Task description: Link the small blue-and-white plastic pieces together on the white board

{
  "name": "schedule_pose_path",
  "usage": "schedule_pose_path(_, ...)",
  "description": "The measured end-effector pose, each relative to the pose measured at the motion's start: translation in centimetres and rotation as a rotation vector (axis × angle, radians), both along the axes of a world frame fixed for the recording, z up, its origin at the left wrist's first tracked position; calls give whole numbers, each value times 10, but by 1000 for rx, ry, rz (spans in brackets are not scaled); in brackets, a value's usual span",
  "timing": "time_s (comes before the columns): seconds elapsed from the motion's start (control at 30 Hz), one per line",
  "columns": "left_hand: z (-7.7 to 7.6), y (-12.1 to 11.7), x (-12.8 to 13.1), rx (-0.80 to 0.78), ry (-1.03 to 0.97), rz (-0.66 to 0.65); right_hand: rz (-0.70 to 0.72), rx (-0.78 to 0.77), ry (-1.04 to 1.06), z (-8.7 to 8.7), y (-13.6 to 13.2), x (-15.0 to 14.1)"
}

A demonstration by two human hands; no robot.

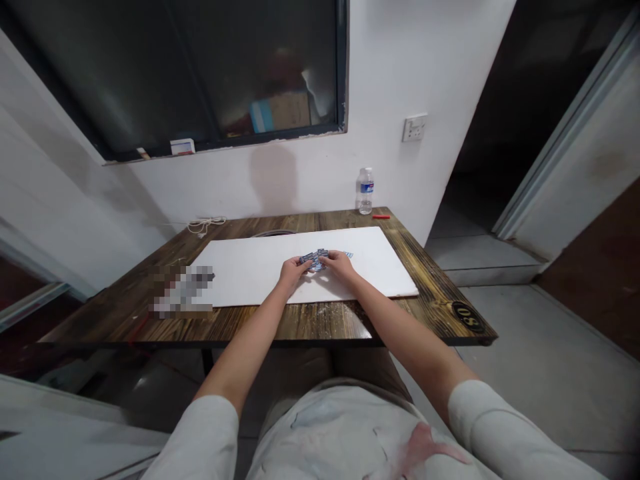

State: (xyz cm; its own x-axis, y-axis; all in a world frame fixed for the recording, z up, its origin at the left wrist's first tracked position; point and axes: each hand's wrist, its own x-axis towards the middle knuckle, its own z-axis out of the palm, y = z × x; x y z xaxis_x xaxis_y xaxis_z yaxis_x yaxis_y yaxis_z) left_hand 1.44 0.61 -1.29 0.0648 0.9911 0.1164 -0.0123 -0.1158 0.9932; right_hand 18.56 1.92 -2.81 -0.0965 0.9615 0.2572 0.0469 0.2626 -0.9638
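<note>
The left hand (291, 273) and right hand (340, 265) hold their fingers (304, 264) narrow on a flat blue-grey cluster (315, 259), its long axis running sideways, over the middle of a white rectangular board (240, 273) on the dark scorched-wood worktop (320, 321). Beyond the board stands a clear plastic water bottle (365, 191).

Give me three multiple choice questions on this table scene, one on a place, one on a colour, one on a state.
1. Where does the plastic water bottle stand?
A) On the white board
B) At the table's far corner
C) On the floor

2. What colour is the small stick near it?
A) Green
B) Black
C) Red

3. What are the left hand and right hand doing?
A) Lying far apart
B) Both holding a small bluish bundle
C) Gripping the bottle

Answers:
1. B, it stands on the wooden table by the wall.
2. C, it shows red.
3. B, they meet on it over the white board.
</note>
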Motion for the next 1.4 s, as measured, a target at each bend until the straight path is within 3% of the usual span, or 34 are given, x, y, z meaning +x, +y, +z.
schedule_pose_path(0.2, 1, 1, -1, 1, -2, 36, -6, -19, 25, 10, -3, -6)
schedule_pose_path(0.47, 1, 2, -2, 40, -29, 26, 116, -46, 184, 10, -2, -11)
schedule_pose_path(0.6, 0, 9, -9, 89, -103, 215, 68, -34, 157, 13, 2, -16)
schedule_pose_path(0.73, 1, 21, -34, 157, -125, 519, 61, 51, -101, 17, 3, -30)
schedule_pose_path(0.9, 1, 30, -64, 197, -109, 674, 25, 205, -477, 20, 3, -60)
schedule_pose_path(1.07, -1, 28, -63, 165, 2, 606, -46, 284, -877, 26, -3, -72)
schedule_pose_path(1.17, -1, 25, -59, 159, 47, 532, -97, 310, -963, 31, -6, -72)
schedule_pose_path(1.27, -1, 25, -58, 166, 67, 486, -127, 311, -819, 34, -2, -73)
schedule_pose_path(1.4, 0, 26, -58, 158, 142, 439, -22, 230, -451, 30, 9, -80)
